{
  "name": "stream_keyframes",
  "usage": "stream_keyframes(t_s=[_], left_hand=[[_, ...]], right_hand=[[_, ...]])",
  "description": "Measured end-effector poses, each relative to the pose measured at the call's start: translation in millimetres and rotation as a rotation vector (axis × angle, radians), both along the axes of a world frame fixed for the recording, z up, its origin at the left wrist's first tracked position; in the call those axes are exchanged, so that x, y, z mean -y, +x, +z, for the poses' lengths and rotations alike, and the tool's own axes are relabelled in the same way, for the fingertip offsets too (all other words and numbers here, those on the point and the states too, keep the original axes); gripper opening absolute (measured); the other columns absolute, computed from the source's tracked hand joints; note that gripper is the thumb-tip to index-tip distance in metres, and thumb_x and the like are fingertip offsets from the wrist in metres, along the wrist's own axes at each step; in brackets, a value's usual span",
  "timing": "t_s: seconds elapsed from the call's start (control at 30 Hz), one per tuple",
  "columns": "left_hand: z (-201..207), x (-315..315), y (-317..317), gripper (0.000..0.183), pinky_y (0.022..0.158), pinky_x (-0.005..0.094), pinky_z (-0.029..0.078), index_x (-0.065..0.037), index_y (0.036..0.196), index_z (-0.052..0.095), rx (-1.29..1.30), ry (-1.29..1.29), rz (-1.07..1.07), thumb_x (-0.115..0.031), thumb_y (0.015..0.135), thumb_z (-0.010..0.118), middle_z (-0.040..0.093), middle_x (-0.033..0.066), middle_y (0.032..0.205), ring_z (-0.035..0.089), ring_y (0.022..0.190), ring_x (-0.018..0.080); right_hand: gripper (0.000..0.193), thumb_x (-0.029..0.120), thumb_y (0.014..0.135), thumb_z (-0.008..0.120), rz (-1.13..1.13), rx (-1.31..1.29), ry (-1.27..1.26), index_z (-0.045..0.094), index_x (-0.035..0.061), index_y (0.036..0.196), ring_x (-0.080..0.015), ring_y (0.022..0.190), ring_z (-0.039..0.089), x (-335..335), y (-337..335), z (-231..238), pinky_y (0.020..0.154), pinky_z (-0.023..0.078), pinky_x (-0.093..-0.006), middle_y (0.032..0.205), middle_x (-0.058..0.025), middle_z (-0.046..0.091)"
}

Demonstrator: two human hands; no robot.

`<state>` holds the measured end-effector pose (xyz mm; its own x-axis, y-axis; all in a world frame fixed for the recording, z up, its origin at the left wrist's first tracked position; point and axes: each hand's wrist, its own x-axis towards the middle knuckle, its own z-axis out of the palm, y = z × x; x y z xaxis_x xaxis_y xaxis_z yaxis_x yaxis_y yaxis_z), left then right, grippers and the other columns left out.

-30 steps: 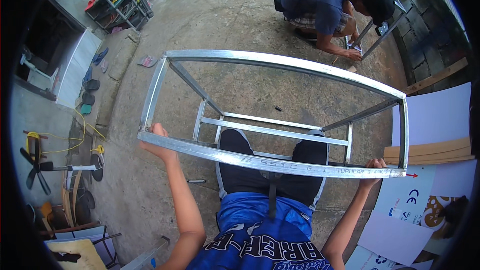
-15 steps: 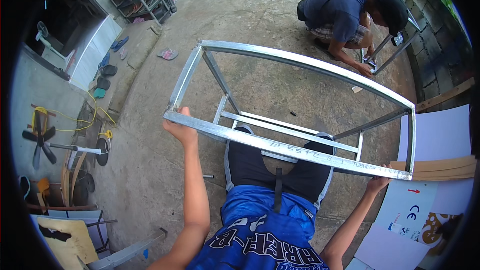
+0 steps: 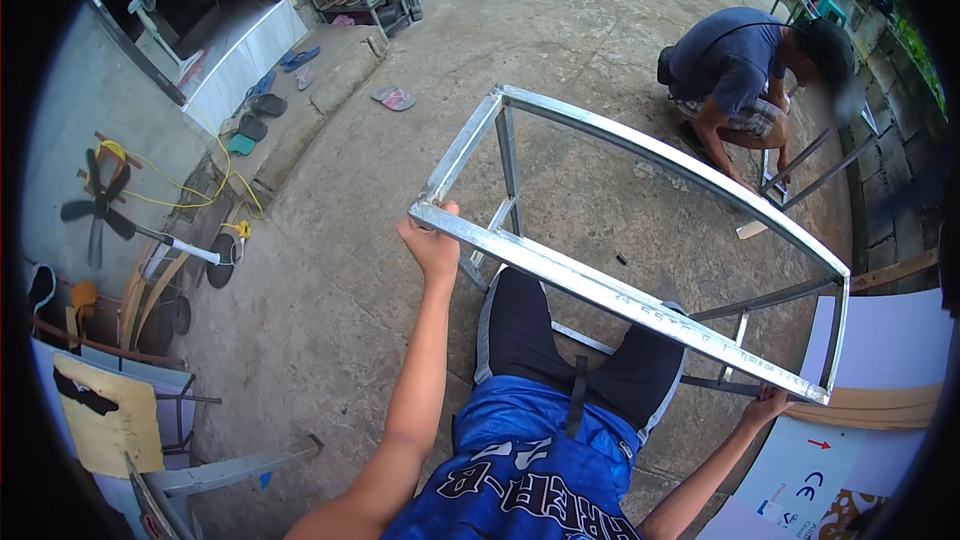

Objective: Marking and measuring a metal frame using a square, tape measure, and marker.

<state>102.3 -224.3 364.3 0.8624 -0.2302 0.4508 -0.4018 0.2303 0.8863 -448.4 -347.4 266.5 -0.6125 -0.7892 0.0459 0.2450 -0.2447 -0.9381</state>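
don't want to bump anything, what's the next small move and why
Perhaps ease the metal frame slightly left: in this view its right end, by the right hand, overlaps the brown boards, though depth is unclear. The left hand grips the other end.

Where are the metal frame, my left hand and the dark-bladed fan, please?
Metal frame (image 3: 580,281), head view: the near long bar.
Left hand (image 3: 432,248), head view: middle of the hand.
Dark-bladed fan (image 3: 98,206), head view: around the hub.
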Motion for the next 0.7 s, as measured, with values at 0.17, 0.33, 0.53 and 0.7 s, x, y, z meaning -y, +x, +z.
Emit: stream_keyframes(t_s=[0.17,0.33,0.53,0.7], left_hand=[[6.1,-17.3,-0.1,0.010,0.058,0.0253,0.044,0.002,0.076,0.056,-0.093,0.068,-0.154,0.002,0.074,0.066,0.060,0.0036,0.072,0.055,0.064,0.0082],[11.4,-46.6,-8.0,0.073,0.107,0.0371,0.022,-0.002,0.134,0.031,-0.103,-0.134,-0.491,-0.024,0.072,0.062,0.043,0.0170,0.129,0.036,0.127,0.0252],[-27.0,-77.4,-9.1,0.054,0.108,0.0410,0.022,-0.003,0.136,0.032,-0.300,-0.225,-0.110,-0.030,0.090,0.042,0.039,0.0187,0.137,0.033,0.132,0.0270],[-114.6,-111.5,-12.3,0.035,0.090,0.0366,0.042,-0.001,0.119,0.050,-0.690,0.310,-0.149,-0.024,0.093,0.047,0.058,0.0144,0.114,0.055,0.109,0.0221]], right_hand=[[0.031,0.012,0.091,0.049,0.007,-0.072,-0.014,0.031,0.0148,0.066,-0.0041,0.045,0.022,-5.4,23.9,26.9,0.042,0.021,-0.0203,0.053,0.0051,0.025],[0.033,0.013,0.091,0.050,0.012,-0.067,-0.002,0.031,0.0143,0.065,-0.0052,0.047,0.022,-10.7,28.4,35.8,0.044,0.023,-0.0223,0.054,0.0049,0.025],[0.013,0.013,0.089,0.052,0.078,-0.532,0.010,0.048,0.0067,0.078,-0.0116,0.064,0.045,-24.5,19.1,23.1,0.060,0.039,-0.0271,0.071,-0.0039,0.047],[0.041,0.029,0.087,0.051,-0.086,-0.462,0.191,0.046,0.0033,0.119,-0.0230,0.102,0.050,-61.4,18.4,-25.2,0.088,0.038,-0.0417,0.115,-0.0123,0.048]])
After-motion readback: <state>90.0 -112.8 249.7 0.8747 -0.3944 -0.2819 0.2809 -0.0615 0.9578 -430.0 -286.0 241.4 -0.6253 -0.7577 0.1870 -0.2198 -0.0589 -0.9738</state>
